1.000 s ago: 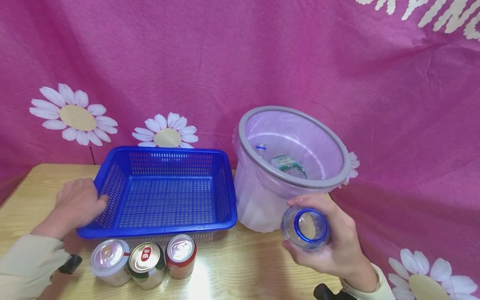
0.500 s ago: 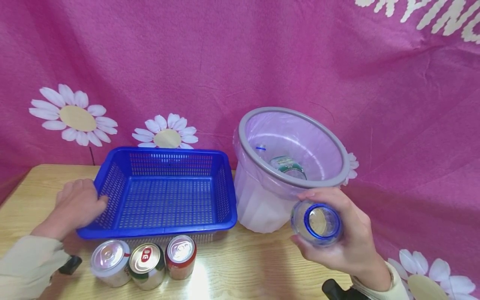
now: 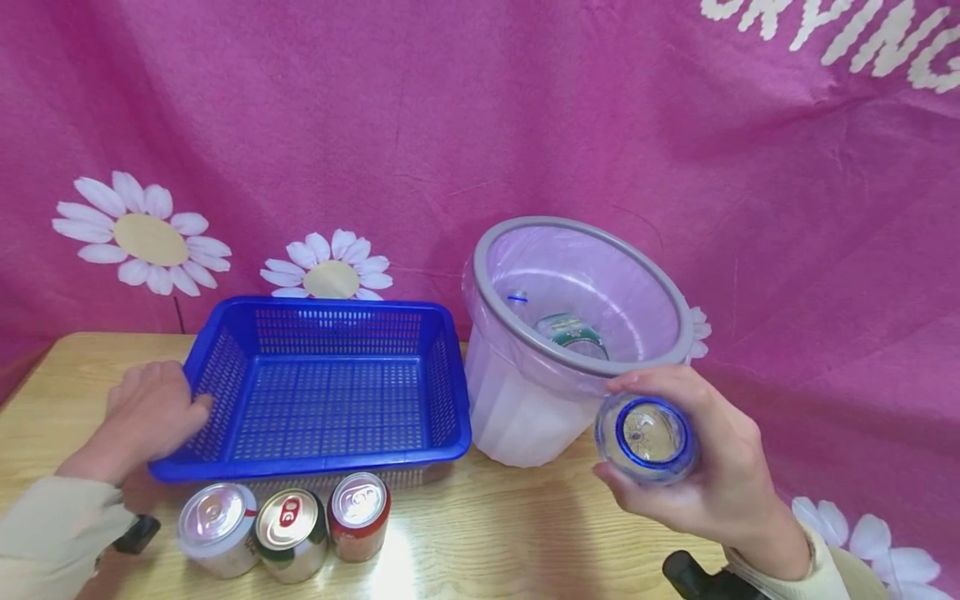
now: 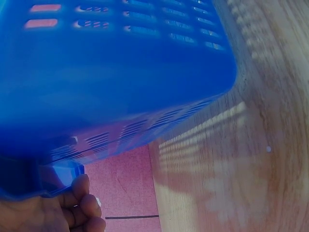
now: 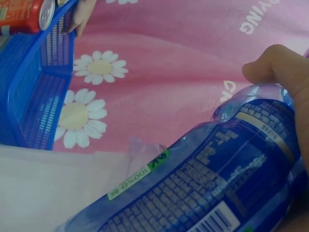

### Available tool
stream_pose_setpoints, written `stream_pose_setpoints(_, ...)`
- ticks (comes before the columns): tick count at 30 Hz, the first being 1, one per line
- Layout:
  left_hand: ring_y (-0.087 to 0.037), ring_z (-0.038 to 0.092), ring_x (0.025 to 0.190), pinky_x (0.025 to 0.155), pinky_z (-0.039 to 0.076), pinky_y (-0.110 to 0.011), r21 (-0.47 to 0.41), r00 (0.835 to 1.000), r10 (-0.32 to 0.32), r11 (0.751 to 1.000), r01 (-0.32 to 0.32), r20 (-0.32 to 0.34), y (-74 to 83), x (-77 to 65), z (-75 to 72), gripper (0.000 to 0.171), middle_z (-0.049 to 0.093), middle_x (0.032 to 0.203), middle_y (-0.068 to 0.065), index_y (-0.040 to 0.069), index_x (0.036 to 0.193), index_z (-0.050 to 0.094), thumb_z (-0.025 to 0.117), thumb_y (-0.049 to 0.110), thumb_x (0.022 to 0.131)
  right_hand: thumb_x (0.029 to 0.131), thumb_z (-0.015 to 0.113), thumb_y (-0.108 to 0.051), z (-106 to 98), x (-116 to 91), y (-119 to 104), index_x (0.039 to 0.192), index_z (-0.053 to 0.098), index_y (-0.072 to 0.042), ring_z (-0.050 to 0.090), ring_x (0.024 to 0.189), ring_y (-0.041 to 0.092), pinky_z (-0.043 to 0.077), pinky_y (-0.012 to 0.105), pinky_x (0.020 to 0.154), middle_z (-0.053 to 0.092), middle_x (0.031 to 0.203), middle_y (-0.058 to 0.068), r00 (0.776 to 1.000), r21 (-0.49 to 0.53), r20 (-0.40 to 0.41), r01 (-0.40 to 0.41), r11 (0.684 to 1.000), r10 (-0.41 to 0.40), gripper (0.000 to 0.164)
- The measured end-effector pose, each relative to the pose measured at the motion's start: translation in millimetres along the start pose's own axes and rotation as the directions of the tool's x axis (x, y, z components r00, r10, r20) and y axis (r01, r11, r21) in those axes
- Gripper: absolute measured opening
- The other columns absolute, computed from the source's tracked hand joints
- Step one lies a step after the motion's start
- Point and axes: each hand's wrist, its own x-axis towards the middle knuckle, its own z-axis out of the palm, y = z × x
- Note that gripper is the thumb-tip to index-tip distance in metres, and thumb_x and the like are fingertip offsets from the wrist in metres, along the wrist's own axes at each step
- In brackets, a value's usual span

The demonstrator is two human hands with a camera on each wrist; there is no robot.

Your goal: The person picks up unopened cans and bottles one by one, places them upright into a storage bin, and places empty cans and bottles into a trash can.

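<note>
My left hand (image 3: 150,408) grips the left rim of an empty blue plastic basket (image 3: 315,461); in the left wrist view its fingertips (image 4: 89,205) curl at the rim's edge. On the right, my right hand (image 3: 708,479) holds a clear plastic bottle (image 5: 207,179) with a blue label. The bottle has no cap, and its blue-ringed mouth points up toward the head camera. It is in front of the lined waste bin (image 3: 510,417), just below the grey rim in the head view. A green-labelled bottle (image 3: 573,332) lies inside the bin.
Three drink cans stand along the basket's front: a white can (image 3: 217,533), a green and pale one (image 3: 291,533) and a red can (image 3: 359,517). Another clear bottle neck (image 3: 517,298) with a blue ring shows in the bin. A pink flowered cloth (image 3: 360,125) hangs behind the table.
My right hand has moved right and slightly up with the bottle, away from the bin's front. The left hand stays on the basket rim.
</note>
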Motion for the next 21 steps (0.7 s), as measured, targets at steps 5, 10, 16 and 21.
stream_pose_setpoints(5, -0.042, 0.044, 0.084, 0.064, 0.031, -0.038, 0.003, 1.0, 0.003, 1.0, -0.003, -0.012, -1.2, 0.4, 1.6, 0.04, 0.048, 0.086, -0.024, -0.012, 0.094, 0.05, 0.056, 0.027, 0.095, 0.087, 0.081, -0.032, -6.2, 4.2, -2.0, 0.106, 0.06, 0.019, 0.065, 0.107, 0.007, 0.047, 0.015, 0.101, 0.071, 0.104, 0.017, 0.999, -0.092, 0.048, -0.002, 0.996, 0.006, 0.058)
stream_pose_setpoints(10, -0.042, 0.043, 0.085, 0.064, 0.031, -0.038, -0.001, 1.0, -0.004, 1.0, 0.004, -0.008, -0.9, 0.4, 1.4, 0.04, 0.047, 0.087, -0.024, -0.013, 0.095, 0.049, 0.055, 0.027, 0.095, 0.087, 0.08, -0.035, -10.5, 8.4, -2.9, 0.105, 0.062, 0.018, 0.065, 0.108, 0.004, 0.046, 0.014, 0.102, 0.072, 0.103, 0.017, 0.999, -0.132, 0.048, 0.003, 0.991, 0.004, 0.059)
stream_pose_setpoints(16, -0.038, 0.043, 0.081, 0.064, 0.031, -0.037, -0.004, 1.0, 0.001, 1.0, -0.001, -0.008, -0.6, -0.4, 1.0, 0.037, 0.046, 0.083, -0.021, -0.01, 0.092, 0.049, 0.055, 0.027, 0.095, 0.088, 0.079, -0.037, -13.3, 11.7, -4.0, 0.105, 0.064, 0.017, 0.065, 0.109, 0.003, 0.046, 0.013, 0.101, 0.072, 0.101, 0.017, 0.998, -0.166, 0.056, 0.006, 0.986, 0.003, 0.059)
stream_pose_setpoints(21, -0.042, 0.043, 0.086, 0.065, 0.031, -0.039, -0.012, 1.0, -0.001, 1.0, 0.001, -0.007, -1.2, -0.9, 1.6, 0.04, 0.047, 0.088, -0.025, -0.013, 0.096, 0.049, 0.055, 0.027, 0.096, 0.091, 0.075, -0.04, -15.8, 14.0, -3.7, 0.106, 0.064, 0.016, 0.063, 0.106, 0.002, 0.045, 0.011, 0.101, 0.07, 0.098, 0.02, 0.996, -0.227, 0.086, 0.021, 0.974, -0.001, 0.058)
